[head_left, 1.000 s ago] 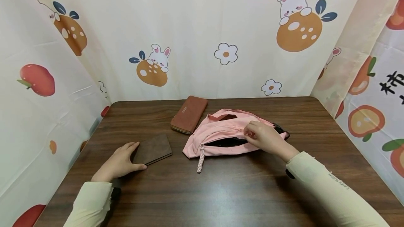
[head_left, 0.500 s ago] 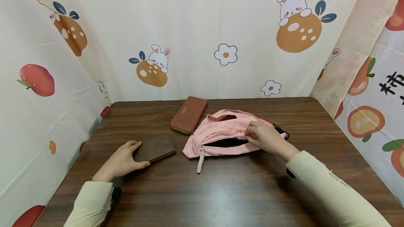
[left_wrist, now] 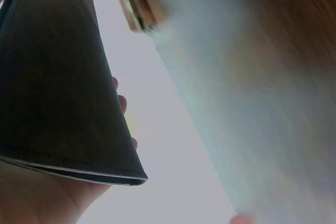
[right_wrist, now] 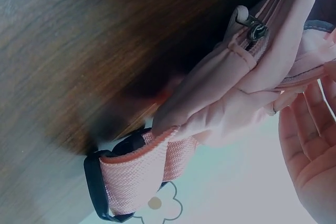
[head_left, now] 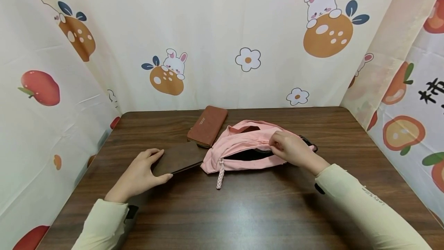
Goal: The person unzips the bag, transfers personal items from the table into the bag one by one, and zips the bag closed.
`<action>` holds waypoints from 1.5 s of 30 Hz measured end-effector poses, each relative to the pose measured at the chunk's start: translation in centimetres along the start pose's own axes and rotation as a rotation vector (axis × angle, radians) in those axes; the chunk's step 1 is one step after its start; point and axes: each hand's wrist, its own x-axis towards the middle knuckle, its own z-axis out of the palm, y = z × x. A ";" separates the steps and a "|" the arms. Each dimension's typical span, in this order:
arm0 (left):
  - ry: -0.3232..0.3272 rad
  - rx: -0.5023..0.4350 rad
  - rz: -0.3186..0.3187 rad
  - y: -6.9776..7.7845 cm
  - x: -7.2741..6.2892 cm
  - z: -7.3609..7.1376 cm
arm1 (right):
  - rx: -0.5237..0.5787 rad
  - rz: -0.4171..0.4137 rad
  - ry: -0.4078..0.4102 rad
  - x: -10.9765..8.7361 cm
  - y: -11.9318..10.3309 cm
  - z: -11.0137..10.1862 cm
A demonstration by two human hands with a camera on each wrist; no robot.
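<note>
My left hand (head_left: pixel 140 174) grips a dark brown folded wallet (head_left: pixel 178 158) between thumb and fingers. The wallet is tilted, its far corner just left of a pink waist bag (head_left: pixel 243 142). In the left wrist view the wallet (left_wrist: pixel 58 82) hides most of the fingers behind it. My right hand (head_left: pixel 293 149) pinches the upper edge of the bag's unzipped front opening, showing a dark inside. From the right wrist, the bag (right_wrist: pixel 226 87) has a second zip pull (right_wrist: pixel 256 31) and a webbing strap (right_wrist: pixel 134 174) with a black buckle.
A reddish-brown long zip wallet (head_left: pixel 207 126) lies behind the bag's left end, near the back of the wooden table (head_left: pixel 225 219). A braided pull (head_left: pixel 220 176) hangs from the bag's front zip. Printed curtains (head_left: pixel 215 22) stand behind and at both sides.
My left hand has raised the dark brown wallet and moved it right and forward, towards the bag. The right hand stays at the opening, which looks slightly wider.
</note>
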 end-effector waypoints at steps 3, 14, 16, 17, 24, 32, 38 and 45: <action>0.013 -0.001 0.023 1.0 -0.1 -0.1 | 0.010 0.024 -0.017 0.1 0.0 -0.2; 0.036 -0.029 0.118 3.9 0.4 -0.1 | 0.011 0.049 0.000 0.1 -0.1 -0.2; 0.032 -0.034 0.131 4.5 0.6 0.0 | 0.012 0.049 0.005 0.1 -0.2 -0.2; 0.029 -0.036 0.137 4.8 0.7 0.1 | 0.013 0.049 0.006 0.1 -0.2 -0.2; 0.015 -0.038 0.167 6.7 1.4 0.7 | 0.015 0.045 0.010 0.1 -0.2 -0.3; 0.003 -0.028 0.223 9.1 2.1 1.3 | 0.015 0.052 -0.003 0.1 -0.2 -0.3; 0.041 -0.021 0.338 10.8 2.9 2.2 | 0.008 0.053 -0.016 0.1 -0.2 -0.5; 0.067 -0.016 0.361 12.6 3.5 3.0 | -0.002 0.056 -0.008 0.1 0.0 -0.4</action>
